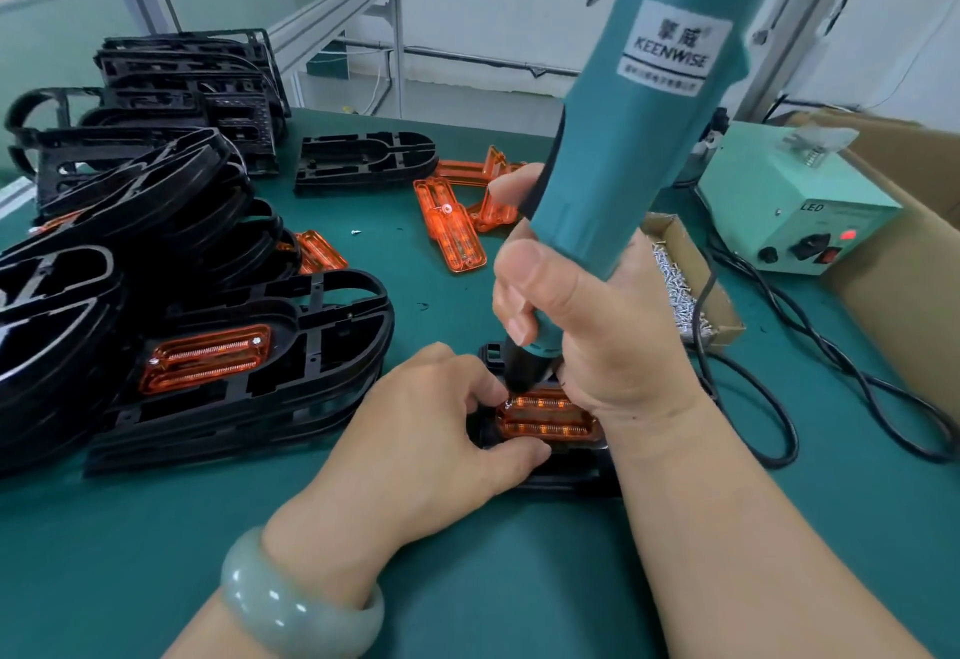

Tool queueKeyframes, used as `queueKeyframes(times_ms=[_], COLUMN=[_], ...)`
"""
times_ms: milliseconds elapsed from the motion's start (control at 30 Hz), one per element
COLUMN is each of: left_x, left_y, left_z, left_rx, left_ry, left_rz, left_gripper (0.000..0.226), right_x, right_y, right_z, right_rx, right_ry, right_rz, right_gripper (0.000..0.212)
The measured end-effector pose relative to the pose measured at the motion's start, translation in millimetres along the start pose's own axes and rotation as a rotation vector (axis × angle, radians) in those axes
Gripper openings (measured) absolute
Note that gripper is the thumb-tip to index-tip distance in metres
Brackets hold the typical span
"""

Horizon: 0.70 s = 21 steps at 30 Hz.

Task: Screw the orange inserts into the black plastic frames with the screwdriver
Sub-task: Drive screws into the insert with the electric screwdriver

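My right hand grips a teal electric screwdriver held nearly upright, its black tip down on the left end of an orange insert. That insert sits in a black plastic frame lying on the green mat, mostly hidden by my hands. My left hand holds the frame and insert at the left side, fingers curled beside the screwdriver tip. A finished frame with an orange insert tops a stack at the left. Loose orange inserts lie farther back.
Piles of black frames fill the left and back left. A small cardboard box of screws sits right of my hand. A pale green power unit with black cables and a large cardboard box stand at the right.
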<state>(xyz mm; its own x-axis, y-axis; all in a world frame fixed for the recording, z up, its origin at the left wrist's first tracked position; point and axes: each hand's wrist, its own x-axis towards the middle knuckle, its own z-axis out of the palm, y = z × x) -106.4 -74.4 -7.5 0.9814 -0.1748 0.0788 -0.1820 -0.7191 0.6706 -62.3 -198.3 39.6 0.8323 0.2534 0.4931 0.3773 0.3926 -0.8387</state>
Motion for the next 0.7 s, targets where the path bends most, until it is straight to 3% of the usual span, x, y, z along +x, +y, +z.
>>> queueKeyframes(times_ms=[200, 700], left_x=[1.7, 2.4], left_y=[0.6, 4.5], left_z=[-0.1, -2.2], left_rx=[0.017, 0.032], left_ry=[-0.001, -0.005], left_rz=[-0.003, -0.018], left_gripper=[0.045, 0.034], right_x=[1.0, -5.8], right_y=[-0.8, -0.5], right_z=[-3.3, -1.1], right_rx=[0.044, -0.013], right_ry=[0.022, 0.003], right_rz=[0.008, 0.0], right_gripper=[0.02, 0.019])
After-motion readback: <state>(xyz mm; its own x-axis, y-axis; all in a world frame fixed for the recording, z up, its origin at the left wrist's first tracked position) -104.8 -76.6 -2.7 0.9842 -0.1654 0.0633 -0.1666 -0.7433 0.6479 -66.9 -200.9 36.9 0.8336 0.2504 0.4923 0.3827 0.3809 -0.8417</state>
